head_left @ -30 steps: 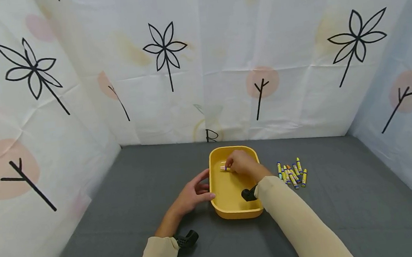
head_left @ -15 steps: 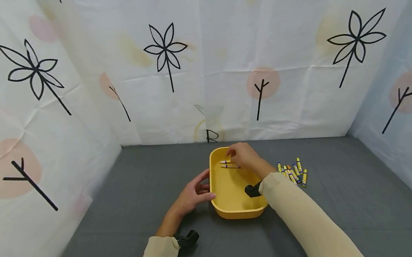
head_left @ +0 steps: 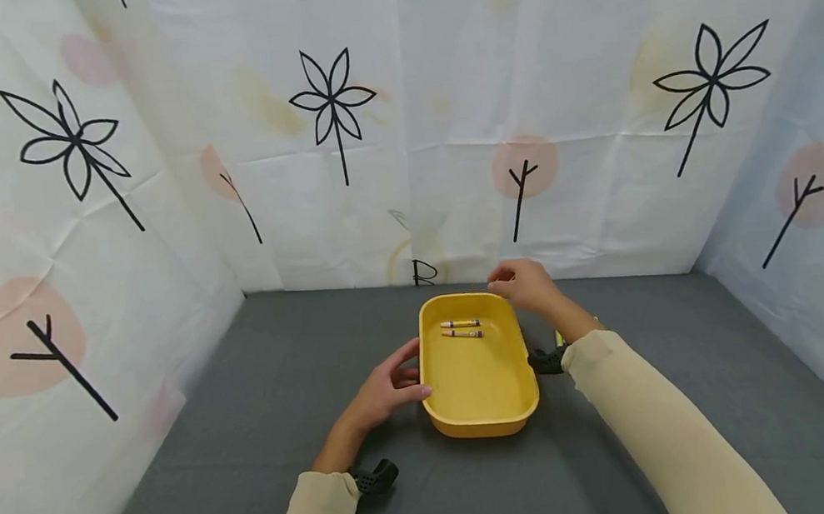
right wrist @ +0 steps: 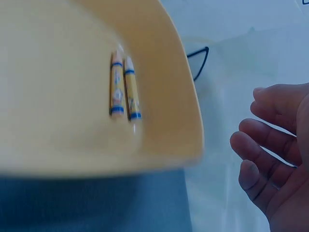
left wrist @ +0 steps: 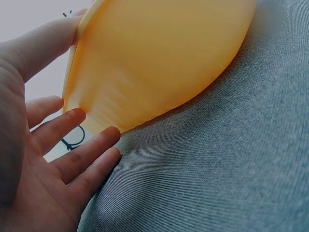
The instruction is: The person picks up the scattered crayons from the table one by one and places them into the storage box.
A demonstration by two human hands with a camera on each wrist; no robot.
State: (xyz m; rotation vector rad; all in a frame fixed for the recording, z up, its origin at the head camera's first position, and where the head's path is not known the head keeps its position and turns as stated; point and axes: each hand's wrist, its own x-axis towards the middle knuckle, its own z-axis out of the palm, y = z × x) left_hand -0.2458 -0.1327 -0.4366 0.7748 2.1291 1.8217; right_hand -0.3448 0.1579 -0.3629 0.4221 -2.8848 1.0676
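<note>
Tray (head_left: 482, 404) sat on the grey table (head_left: 250, 441), long axis running away from the person, and the left hand (head_left: 388, 389) was the closer one, thumb on the rim and straight fingers against the left wall, not really gripping. Right hand (head_left: 524, 285) hovered over the far right corner, fingers loosely curled, holding nothing. Two crayons (head_left: 460, 328) lay side by side crosswise near the far end of the tray, left of that hand. One more crayon (head_left: 558, 335) peeked out on the table to the right, mostly hidden behind the right wrist. Nothing blocked either hand.
</note>
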